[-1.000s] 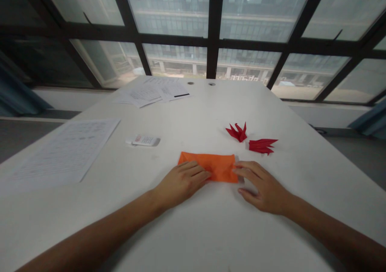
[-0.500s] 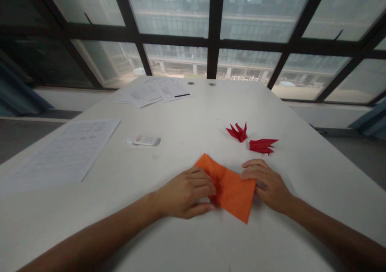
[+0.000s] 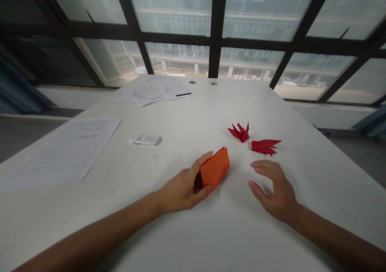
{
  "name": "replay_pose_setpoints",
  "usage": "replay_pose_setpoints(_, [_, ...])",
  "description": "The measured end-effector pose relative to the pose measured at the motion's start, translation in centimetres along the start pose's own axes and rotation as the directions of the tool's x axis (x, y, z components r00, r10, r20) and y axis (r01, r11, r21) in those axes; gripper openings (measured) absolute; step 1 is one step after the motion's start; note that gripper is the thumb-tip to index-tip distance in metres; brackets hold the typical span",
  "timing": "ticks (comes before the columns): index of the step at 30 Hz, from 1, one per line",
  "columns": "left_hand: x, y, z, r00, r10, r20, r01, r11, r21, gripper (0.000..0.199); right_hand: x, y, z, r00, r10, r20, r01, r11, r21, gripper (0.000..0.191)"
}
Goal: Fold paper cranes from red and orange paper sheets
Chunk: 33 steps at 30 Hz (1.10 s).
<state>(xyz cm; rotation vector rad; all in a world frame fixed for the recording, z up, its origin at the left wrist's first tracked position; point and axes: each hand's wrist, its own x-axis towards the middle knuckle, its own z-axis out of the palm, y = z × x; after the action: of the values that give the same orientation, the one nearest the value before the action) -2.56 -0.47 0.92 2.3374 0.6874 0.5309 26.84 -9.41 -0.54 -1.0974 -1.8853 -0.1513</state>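
Orange paper (image 3: pixel 216 169), folded and tilted, is in the left hand (image 3: pixel 182 189) between thumb and fingers, well short of the tabletop's (image 3: pixel 196 119) far edge; the right hand (image 3: pixel 280 193), fingers wide, is nearer the right edge.

The left forearm (image 3: pixel 120 228) is extended inward from the lower left; the left hand (image 3: pixel 183 187) is curved into a grip, its thumb set nearer the body than its fingers; the right forearm (image 3: pixel 334 232) is angled inward from the lower right; the right hand (image 3: pixel 280 191) is held loosely, fingers bent, thumb parted from them.
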Motion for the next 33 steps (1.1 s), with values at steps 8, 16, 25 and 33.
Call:
replay_pose_setpoints(8, [0.3,0.5,-0.7,0.965,0.259,-0.049,-0.262,0.961,-0.092,0.061,0.3,-1.4,0.4,0.748,-0.184,0.637,0.18,0.981,0.072,0.042])
replay_pose_setpoints(16, [0.7,0.1,-0.7,0.971,0.06,-0.231,-0.027,0.989,0.144,0.009,0.7,-1.4,0.4,0.773,-0.154,0.615,0.104,0.988,0.116,0.037])
replay_pose_setpoints(25, [1.1,0.3,-0.7,0.999,0.025,0.029,-0.033,0.959,0.283,0.025,0.3,-1.0,0.8,0.841,-0.004,0.541,0.009,1.0,-0.007,0.013])
replay_pose_setpoints(33, [0.9,0.5,-1.4,0.986,0.089,0.138,-0.123,0.956,0.267,0.06,0.1,-0.9,0.5,0.879,0.015,0.476,0.033,0.995,-0.091,0.012])
